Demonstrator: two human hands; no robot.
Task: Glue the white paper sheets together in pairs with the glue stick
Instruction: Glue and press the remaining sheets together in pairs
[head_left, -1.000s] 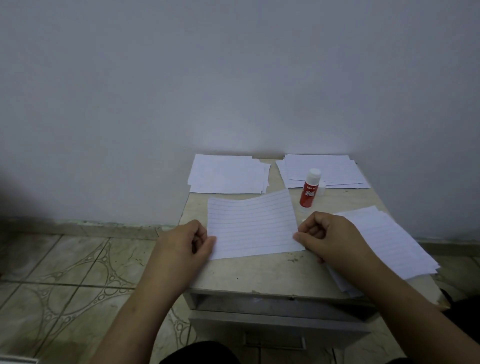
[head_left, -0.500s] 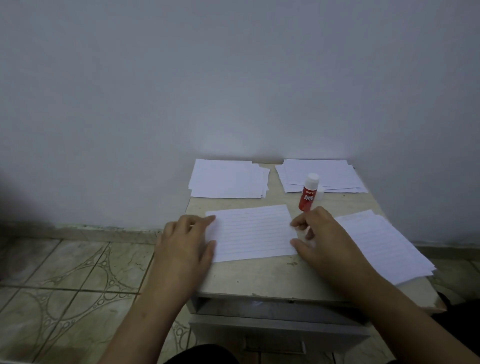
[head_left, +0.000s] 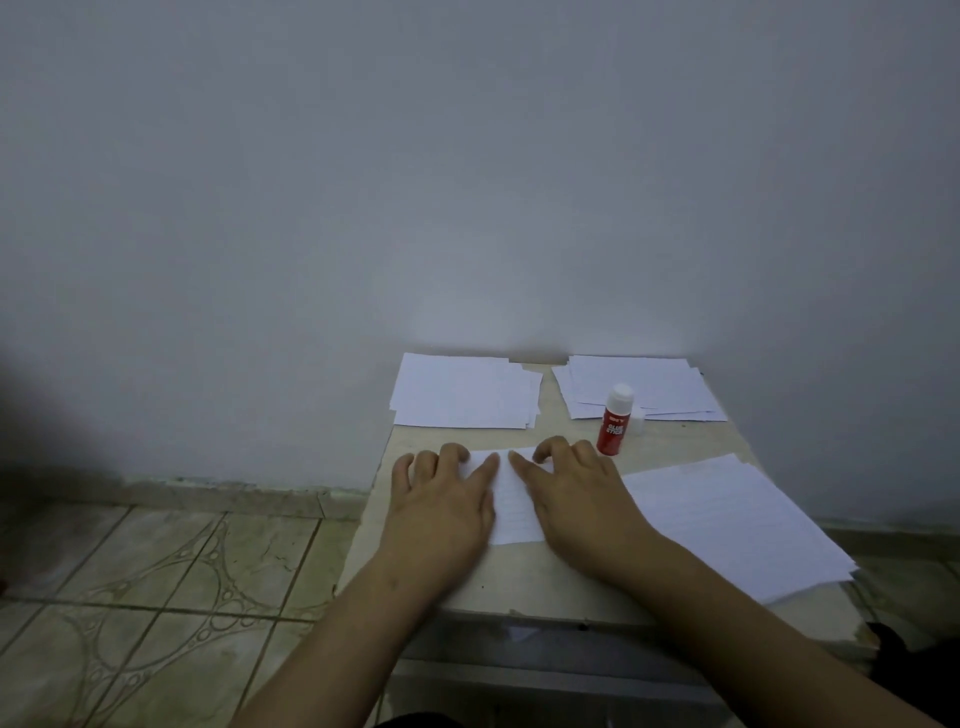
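**Head view: both hands flat on a lined sheet, glue stick standing just beyond**

Head cam looks down at a small pale tabletop set against a plain grey-white wall.

- Left hand: palm down, fingers spread and extended, pressed flat on the left part of the lined sheet. Nothing gripped.
- Right hand: palm down, fingers extended, flat on the right part of the same sheet. Nothing gripped. The two index fingers nearly meet over the sheet's far middle.
- Lined sheet: lies flat at the tabletop centre, mostly covered by the hands; a strip shows between them. Faint ruled lines visible, no readable writing. Cannot tell if it is one sheet or two stacked.
- Glue stick: upright, red body, white top, just beyond the right hand's fingers, not touched. White lettering on the label reads "GLUE STICK"; the small line above it is too small to read. A small white cap stands just beside it on the right.
- Paper stacks: far-left stack and far-right stack sit against the wall, sheets slightly fanned. Near-right stack lies beside the right forearm, overhanging the tabletop's right edge.
- Below the top: a grey front panel, partly hidden by the forearms.
- Floor: patterned beige tiles to the left.
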